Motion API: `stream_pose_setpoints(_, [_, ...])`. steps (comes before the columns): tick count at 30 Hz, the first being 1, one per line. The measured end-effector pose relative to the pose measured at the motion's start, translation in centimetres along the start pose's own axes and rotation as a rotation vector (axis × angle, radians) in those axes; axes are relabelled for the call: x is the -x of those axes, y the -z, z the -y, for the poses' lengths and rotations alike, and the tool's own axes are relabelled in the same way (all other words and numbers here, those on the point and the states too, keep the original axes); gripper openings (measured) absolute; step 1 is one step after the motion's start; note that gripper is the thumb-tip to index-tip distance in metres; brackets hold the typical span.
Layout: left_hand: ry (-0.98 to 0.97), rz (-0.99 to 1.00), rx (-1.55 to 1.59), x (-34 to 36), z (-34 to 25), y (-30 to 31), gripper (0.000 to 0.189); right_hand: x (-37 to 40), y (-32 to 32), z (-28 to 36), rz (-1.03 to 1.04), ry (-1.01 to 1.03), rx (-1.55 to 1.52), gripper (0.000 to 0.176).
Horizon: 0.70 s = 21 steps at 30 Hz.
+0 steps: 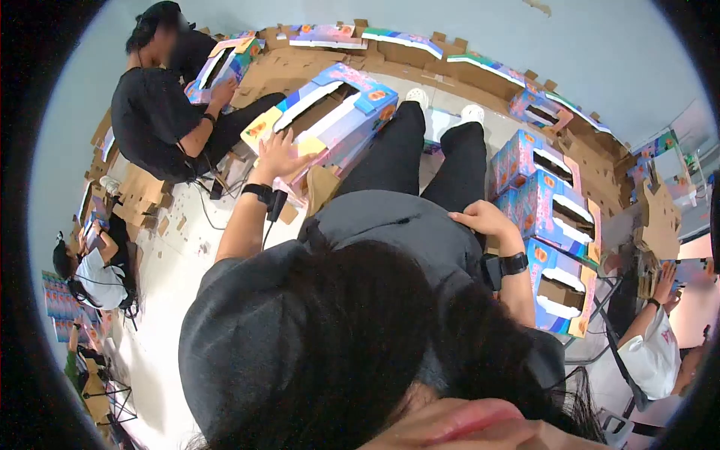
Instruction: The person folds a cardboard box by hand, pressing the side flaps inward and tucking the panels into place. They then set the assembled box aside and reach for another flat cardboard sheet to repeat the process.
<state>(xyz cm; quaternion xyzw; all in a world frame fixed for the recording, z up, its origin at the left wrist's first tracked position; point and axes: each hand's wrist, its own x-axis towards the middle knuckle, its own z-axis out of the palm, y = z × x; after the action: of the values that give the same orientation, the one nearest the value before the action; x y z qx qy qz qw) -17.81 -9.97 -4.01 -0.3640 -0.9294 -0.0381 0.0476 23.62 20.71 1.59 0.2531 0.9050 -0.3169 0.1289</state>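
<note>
My left hand point(282, 157) lies with its fingers spread on the near left end of a printed cardboard box point(356, 120). This box is blue, pink and yellow, has a long cut-out opening in its upper face, and sits on my left beside my leg. My right hand point(487, 219) rests at my lap against my dark shirt, its fingers stretched out and holding nothing. Near that arm, to the right, stand several similar boxes point(551, 206) in a row, each with a white-edged opening. Dark bands circle both my wrists.
Cut brown cardboard point(292, 69) and printed strips line the wall. A co-worker point(161, 105) on the left handles another printed box point(223, 67). More people sit at far left and at right. Cables and cardboard scraps lie on the white floor point(176, 247).
</note>
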Motion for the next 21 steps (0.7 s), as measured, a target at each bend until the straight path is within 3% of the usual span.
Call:
stream_pose_setpoints(3, [-0.105, -0.091, -0.023, 0.9, -0.6, 1.6, 0.093, 0.2, -0.3, 0.0, -0.03, -0.008, -0.051, 0.063])
stream_pose_setpoints(6, [0.008, -0.042, 0.047, -0.8, -0.8, 1.5, 0.08, 0.3, -0.6, 0.0, -0.043, -0.009, -0.05, 0.063])
stream_pose_setpoints(7, [0.022, -0.169, 0.099, -1.3, -0.8, 0.8, 0.074, 0.2, -0.6, 0.1, -0.05, -0.008, -0.053, 0.063])
stream_pose_setpoints(10, [0.087, -0.205, 0.218, -2.8, -0.6, 1.0, 0.072, 0.3, -1.0, -0.2, -0.075, 0.012, -0.075, 0.062])
stream_pose_setpoints(11, [0.06, -0.312, 0.222, -3.3, -0.4, 0.9, 0.065, 0.6, -1.1, -0.3, -0.078, -0.019, -0.137, 0.06])
stream_pose_setpoints(15, [0.042, -0.361, 0.193, -4.0, -1.5, 6.0, 0.059, 0.5, -1.0, -0.9, -0.122, 0.046, -0.09, 0.056])
stream_pose_setpoints(21, [-0.2, -0.765, 0.212, -2.5, -4.5, 14.6, 0.051, 1.6, -0.6, 0.1, -0.203, 0.156, -0.166, 0.042])
